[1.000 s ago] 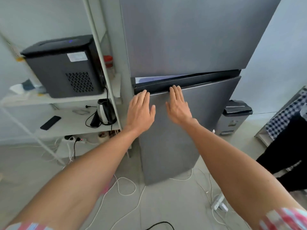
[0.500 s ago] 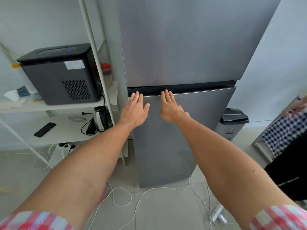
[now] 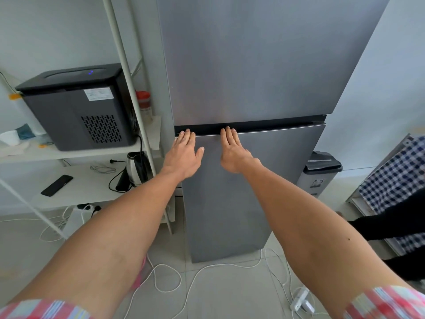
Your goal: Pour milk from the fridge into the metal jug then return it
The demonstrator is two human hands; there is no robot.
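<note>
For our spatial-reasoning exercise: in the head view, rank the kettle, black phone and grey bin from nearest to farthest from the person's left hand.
From the left hand:
1. Kettle, just left, lower shelf.
2. Black phone, farther left, same shelf.
3. Grey bin, right, past the fridge.
Phone and bin are nearly level; that order is unsure.

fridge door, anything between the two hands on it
No. In the head view the left hand and right hand lie flat and open on the lower fridge door, with only bare grey door between them.

The fridge (image 3: 253,65) top runs off the upper edge. Its closed doors hide the inside. The label (image 3: 99,94) on the black appliance (image 3: 76,107) is too small to read.
</note>
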